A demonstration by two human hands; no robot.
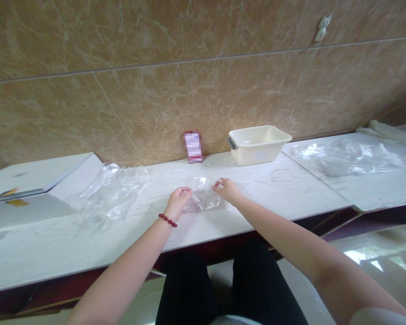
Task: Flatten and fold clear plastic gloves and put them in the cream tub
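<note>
A clear plastic bag (205, 198) is stretched between my two hands, just above the white wood-grain table. My left hand (180, 201), with a dark red bead bracelet (168, 220) on the wrist, pinches the bag's left side. On the opposite side, the fingers of my right hand (228, 191) are closed on the upper right edge of the bag. Whether anything lies inside the bag, I cannot make out; it looks thin and see-through.
A cream plastic tub (257, 153) with a grey handle stands against the brown tiled wall, near a blurred red-and-white phone-shaped item (193, 146). Crumpled clear plastic (115, 192) lies left beside an open white box (54, 176). More clear plastic (352, 158) lies right.
</note>
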